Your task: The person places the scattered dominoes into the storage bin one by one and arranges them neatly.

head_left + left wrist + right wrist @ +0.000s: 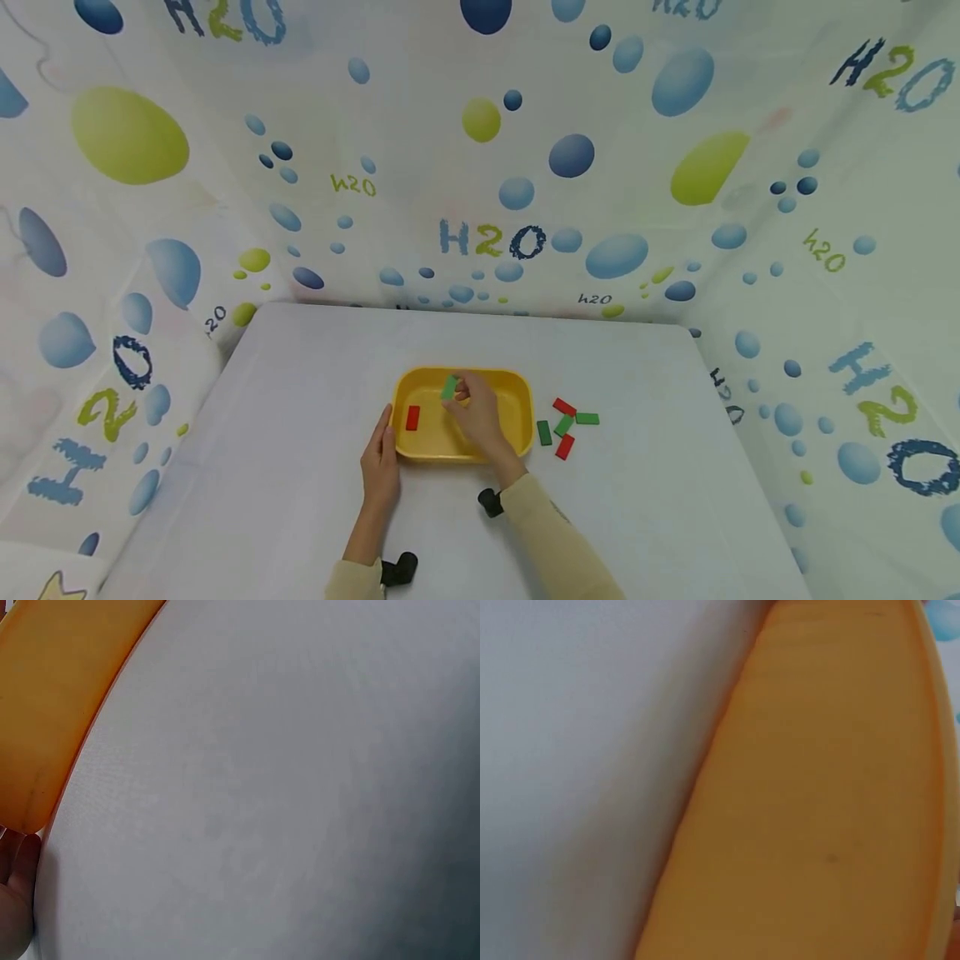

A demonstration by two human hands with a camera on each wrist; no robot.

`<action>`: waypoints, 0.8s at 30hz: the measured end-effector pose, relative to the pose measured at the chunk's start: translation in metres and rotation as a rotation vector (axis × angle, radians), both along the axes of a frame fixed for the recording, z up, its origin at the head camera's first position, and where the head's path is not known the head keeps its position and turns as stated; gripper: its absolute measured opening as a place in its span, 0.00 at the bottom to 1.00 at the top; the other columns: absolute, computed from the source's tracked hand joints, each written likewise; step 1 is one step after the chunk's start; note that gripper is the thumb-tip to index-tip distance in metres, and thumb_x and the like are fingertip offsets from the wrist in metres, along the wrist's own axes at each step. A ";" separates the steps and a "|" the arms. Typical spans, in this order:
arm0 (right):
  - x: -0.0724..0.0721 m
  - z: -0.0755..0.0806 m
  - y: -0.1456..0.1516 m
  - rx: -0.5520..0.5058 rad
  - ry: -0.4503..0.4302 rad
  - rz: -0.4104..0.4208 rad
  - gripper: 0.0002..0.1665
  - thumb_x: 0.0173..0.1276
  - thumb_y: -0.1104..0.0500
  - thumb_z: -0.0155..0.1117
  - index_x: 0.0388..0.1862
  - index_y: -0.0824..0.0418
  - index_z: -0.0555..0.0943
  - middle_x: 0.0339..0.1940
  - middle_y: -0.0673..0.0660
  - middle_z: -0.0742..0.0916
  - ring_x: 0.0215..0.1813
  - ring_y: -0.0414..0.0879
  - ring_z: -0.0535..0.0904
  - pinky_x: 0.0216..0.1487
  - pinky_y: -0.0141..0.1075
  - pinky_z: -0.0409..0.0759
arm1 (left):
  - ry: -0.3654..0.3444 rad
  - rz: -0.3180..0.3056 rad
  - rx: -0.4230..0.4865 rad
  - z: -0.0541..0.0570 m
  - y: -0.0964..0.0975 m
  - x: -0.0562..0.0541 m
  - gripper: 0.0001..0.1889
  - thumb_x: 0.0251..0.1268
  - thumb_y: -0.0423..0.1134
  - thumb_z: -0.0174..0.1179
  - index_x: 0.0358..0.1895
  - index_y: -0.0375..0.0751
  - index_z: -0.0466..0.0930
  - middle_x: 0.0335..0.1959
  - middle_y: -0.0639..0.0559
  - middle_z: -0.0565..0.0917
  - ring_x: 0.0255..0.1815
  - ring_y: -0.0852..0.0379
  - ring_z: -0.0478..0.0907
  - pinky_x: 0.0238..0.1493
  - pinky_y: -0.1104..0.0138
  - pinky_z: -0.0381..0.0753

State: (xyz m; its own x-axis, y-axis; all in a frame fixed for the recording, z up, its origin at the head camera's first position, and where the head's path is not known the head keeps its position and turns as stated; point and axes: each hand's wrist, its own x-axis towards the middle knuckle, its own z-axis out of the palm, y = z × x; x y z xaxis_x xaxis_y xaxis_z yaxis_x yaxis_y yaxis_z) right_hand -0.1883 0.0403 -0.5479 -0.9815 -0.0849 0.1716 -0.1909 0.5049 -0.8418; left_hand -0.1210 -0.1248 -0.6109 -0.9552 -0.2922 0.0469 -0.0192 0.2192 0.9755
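Hands apart from each other. Right hand [477, 414] pinches a small green rectangular block [449, 387] between thumb and fingers, over the interior of a yellow, rounded-rectangular plastic tray [431, 443]; whether the block touches the tray floor cannot be told. Left hand [381, 468] has its fingers extended along the outer side wall of the tray, touching it; the left wrist view shows fingertips against that wall. A small red rectangular block [412, 418] lies in the tray between the hands, just right of the left fingertips. To the right of the right hand, outside the tray on the white counter [285, 467]: a nearest green block [544, 432], a slanted green block [564, 426], a far-right green block [587, 418], an upper red block [564, 407] and a lower red block [565, 447], loosely clustered. Cream sleeves [555, 533] on both arms; black wrist devices [491, 502] below the hands.
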 end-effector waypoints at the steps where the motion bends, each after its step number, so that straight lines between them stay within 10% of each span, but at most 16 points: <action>1: -0.001 -0.002 -0.002 0.003 -0.006 0.005 0.25 0.60 0.65 0.71 0.57 0.64 0.78 0.39 0.58 0.82 0.41 0.48 0.78 0.44 0.32 0.80 | 0.000 -0.001 -0.001 0.000 0.000 0.000 0.23 0.81 0.45 0.39 0.74 0.50 0.63 0.75 0.49 0.65 0.76 0.48 0.59 0.67 0.88 0.54; 24: -0.011 -0.027 -0.030 0.176 -0.108 0.104 0.26 0.57 0.66 0.71 0.58 0.63 0.80 0.34 0.52 0.81 0.36 0.40 0.73 0.38 0.28 0.75 | -0.036 -0.015 0.024 0.003 -0.002 0.001 0.24 0.81 0.45 0.38 0.75 0.51 0.61 0.76 0.52 0.63 0.78 0.50 0.57 0.69 0.85 0.54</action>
